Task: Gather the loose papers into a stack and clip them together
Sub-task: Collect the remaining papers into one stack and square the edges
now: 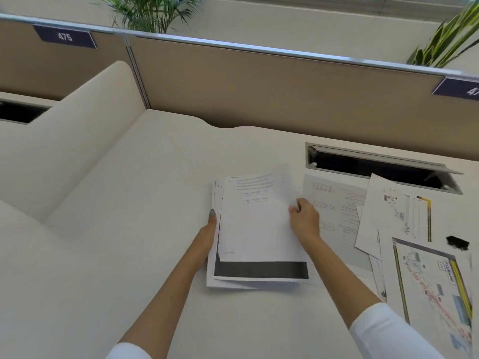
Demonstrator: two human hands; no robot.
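Left hand [208, 229] gripping left edge of small paper stack [259, 229], thumb on top, fingers hidden beneath. Stack at centre of white table [116, 229]. Right hand [304, 218] pinching top sheet's right edge. Loose papers [401, 216] spread further right, black binder clip [457, 242] beside them.

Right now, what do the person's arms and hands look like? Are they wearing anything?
Both forearms are bare, with white sleeves pushed up towards the elbows. The left hand has a thumbnail painted grey. The right hand shows no ring, watch or glove, and neither does the left.
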